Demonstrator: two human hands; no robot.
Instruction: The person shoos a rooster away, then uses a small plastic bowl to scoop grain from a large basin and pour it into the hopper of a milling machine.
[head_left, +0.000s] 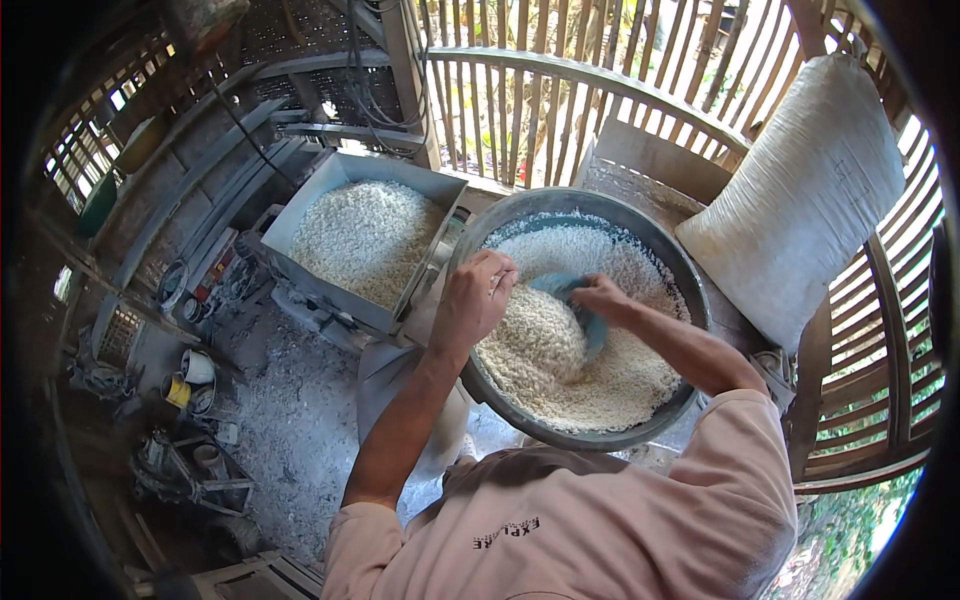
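A wide round dark tub [697,285] stands before me, holding a mass of pale, rice-like grain [640,365]. My right hand [603,298] is closed on the rim of a blue-green bowl [594,333], which is tilted into the grain. A heap of grain lies against the bowl's open side, partly blurred. My left hand [484,296] is over the tub's left side with its fingers curled together. Whatever those fingers hold, if anything, is hidden.
To the left, a square metal hopper [450,195] contains more white grain. A large full white sack [805,190] leans at the right against slatted walls. Buckets, including a yellow one [177,391], and a small wooden stand [222,485] are on the dusty floor [285,430].
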